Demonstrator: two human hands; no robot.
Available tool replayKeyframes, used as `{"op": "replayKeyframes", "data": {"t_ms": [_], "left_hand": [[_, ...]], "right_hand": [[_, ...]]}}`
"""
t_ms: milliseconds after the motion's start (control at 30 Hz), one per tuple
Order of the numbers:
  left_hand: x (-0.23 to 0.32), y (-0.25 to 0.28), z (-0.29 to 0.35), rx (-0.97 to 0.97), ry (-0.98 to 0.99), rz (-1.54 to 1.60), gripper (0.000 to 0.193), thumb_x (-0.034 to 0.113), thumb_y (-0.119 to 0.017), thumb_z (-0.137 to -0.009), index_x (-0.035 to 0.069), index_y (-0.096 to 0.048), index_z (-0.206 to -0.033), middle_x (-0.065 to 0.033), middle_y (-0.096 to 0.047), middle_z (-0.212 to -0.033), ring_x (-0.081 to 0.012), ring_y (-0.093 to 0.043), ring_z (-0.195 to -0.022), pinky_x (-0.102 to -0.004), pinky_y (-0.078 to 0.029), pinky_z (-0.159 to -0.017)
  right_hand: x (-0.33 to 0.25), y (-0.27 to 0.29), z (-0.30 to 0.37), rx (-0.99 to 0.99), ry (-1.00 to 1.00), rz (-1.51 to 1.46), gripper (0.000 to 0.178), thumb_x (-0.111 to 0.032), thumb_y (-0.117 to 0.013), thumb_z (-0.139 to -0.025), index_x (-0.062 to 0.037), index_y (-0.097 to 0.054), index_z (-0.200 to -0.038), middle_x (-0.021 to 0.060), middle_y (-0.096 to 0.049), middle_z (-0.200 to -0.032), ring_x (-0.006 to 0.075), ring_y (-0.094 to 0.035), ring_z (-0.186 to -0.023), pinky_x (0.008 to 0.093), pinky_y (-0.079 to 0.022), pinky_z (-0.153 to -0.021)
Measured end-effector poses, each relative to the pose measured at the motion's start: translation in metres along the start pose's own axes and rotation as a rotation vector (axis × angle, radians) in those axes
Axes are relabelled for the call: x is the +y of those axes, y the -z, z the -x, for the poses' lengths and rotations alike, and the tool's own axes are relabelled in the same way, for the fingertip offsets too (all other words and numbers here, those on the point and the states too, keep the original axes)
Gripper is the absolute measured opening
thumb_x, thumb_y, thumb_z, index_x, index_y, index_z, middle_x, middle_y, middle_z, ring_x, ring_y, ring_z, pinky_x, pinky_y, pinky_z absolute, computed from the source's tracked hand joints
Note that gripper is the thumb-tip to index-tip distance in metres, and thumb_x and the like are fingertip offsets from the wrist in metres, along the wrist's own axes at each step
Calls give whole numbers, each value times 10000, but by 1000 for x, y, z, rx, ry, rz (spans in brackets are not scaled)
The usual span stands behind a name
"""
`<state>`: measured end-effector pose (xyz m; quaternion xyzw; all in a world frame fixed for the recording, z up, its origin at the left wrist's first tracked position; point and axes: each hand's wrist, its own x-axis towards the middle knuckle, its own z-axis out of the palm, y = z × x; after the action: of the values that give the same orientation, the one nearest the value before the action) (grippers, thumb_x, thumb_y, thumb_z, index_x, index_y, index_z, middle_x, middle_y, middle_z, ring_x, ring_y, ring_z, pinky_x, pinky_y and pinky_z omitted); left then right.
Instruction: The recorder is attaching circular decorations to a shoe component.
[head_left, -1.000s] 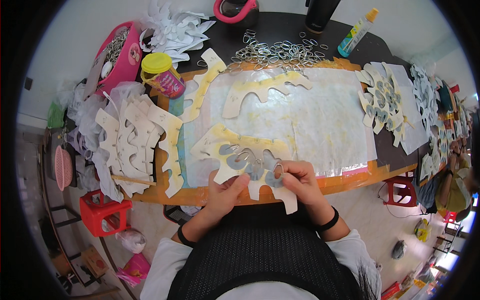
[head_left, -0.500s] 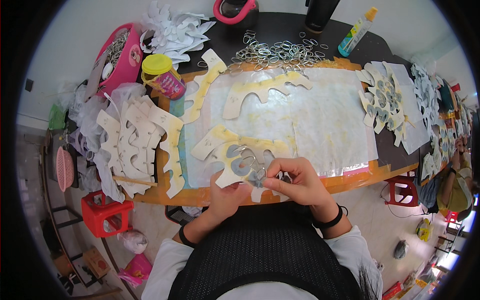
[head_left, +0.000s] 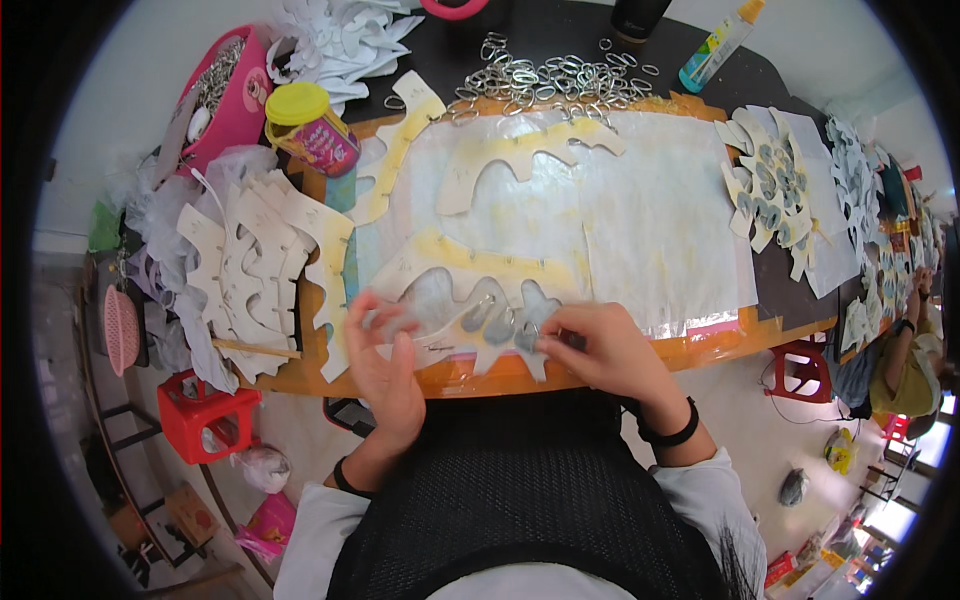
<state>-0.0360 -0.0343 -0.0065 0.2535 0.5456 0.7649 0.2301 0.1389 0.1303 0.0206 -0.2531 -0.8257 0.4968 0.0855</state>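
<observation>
A scalloped cream piece with grey oval tabs (head_left: 497, 328) lies at the table's near edge, metal rings (head_left: 487, 304) on some of its tabs. My right hand (head_left: 603, 345) pinches at its right side, beside a tab with a ring; the fingertips partly hide what they grip. Left of the piece, my left hand (head_left: 385, 372) is raised with fingers spread, blurred by motion and holding nothing. Just behind lies another scalloped piece (head_left: 447, 251) with a yellowish edge, partly covered by the tabbed one. Two more such pieces (head_left: 462, 187) (head_left: 399, 150) rest farther back.
Loose oval metal rings (head_left: 550, 82) are heaped at the back. Stacked cream pieces (head_left: 262, 265), a yellow-lidded tub (head_left: 312, 130) and a pink basket of metal parts (head_left: 250, 95) stand left. Ringed pieces (head_left: 770, 180) pile up right, near a spray bottle (head_left: 715, 50).
My left hand has let go of the tabbed piece, opened and moved left. The piece now lies flatter, with my right hand still at its right side. The view has shifted slightly.
</observation>
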Motion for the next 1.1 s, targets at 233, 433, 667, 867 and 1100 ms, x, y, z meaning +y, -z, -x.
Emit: {"op": "replayKeyframes", "data": {"t_ms": [233, 433, 667, 867, 1100], "left_hand": [[6, -16, 9, -288, -549, -771, 497, -41, -647, -728, -34, -473, -1194, -141, -474, -1266, -301, -492, -1149, -440, -379, -983], [-9, -33, -10, -731, -457, -888, 290, 22, -656, -765, -26, -601, -1046, -162, -625, -1099, -308, -596, -1036, -461, -415, -966], [-6, -29, -9, -749, -512, -978, 258, 52, -685, -762, -5, -646, -1011, -138, -626, -1126, -295, -597, -1044, -455, -417, -971], [-2, -39, -2, -723, -587, -985, 264, 50, -695, -747, 2, -658, -1005, -111, -629, -1125, -244, -594, -984, -433, -424, -916], [-5, -40, 4, -761, -630, -1085, 263, 69, -691, -748, 31, -670, -1007, -48, -656, -1074, -208, -579, -1037, -425, -350, -980]], "right_hand": [[11, -15, 2, 383, 355, 428, 451, -140, -810, -610, -77, -585, -996, 103, -530, -959, 293, -533, -828, 373, -464, -680], [13, -5, 1, 405, 163, 488, 505, -161, -828, -595, -76, -574, -1023, 101, -538, -964, 296, -533, -858, 369, -461, -731], [14, 25, 17, 386, 376, 245, 379, -53, -748, -668, -31, -574, -1004, 102, -628, -977, 299, -559, -930, 370, -448, -791], [13, 9, 23, 195, 501, 430, 302, -39, -704, -709, -48, -597, -992, 64, -642, -932, 240, -584, -904, 368, -443, -782], [18, 3, 34, 160, 480, 563, 344, 8, -658, -731, -20, -579, -1065, 85, -613, -916, 251, -591, -853, 352, -443, -750]]}}
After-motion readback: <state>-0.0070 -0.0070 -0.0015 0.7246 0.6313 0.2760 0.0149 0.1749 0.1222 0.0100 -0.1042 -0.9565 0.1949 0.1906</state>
